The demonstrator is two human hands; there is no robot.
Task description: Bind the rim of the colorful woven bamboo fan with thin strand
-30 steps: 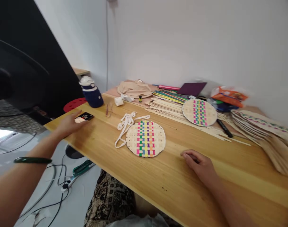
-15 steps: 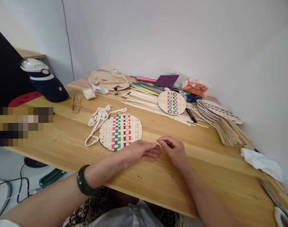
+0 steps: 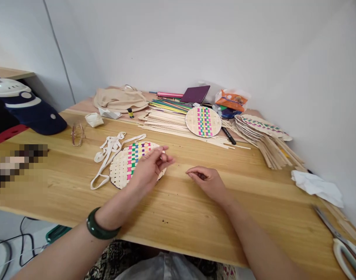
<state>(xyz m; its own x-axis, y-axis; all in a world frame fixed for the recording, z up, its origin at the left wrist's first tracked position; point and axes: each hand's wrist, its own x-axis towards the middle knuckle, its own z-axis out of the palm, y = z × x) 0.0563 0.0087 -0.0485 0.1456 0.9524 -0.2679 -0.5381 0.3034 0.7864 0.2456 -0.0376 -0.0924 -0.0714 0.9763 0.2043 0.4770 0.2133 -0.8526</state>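
My left hand (image 3: 152, 165) is raised over the right part of a round woven mat (image 3: 118, 171) with coloured strips. Its thumb and fingertips are drawn together, and whatever they pinch is too fine to see. To the right, above the bare wood, my right hand (image 3: 207, 181) is closed in a pinch, thumb against index finger. Something tiny may be at its fingertips, but I cannot make it out. A white cloth tape (image 3: 110, 147) lies in loose loops along the mat's left edge. A dark green bangle (image 3: 100, 227) circles my left wrist.
Behind lie pale and coloured strips (image 3: 163, 120), a second round woven piece (image 3: 203, 121) and a black marker (image 3: 228, 136). Stacked woven fans (image 3: 262, 132), white tissue (image 3: 318, 187) and scissors (image 3: 337, 237) occupy the right. Glasses (image 3: 78, 134) and a navy bottle (image 3: 32, 112) stand left.
My left hand has moved left and up, away from my right hand, and its outstretched fingers have closed into a pinch. My right hand stays pinched; the view has shifted somewhat.
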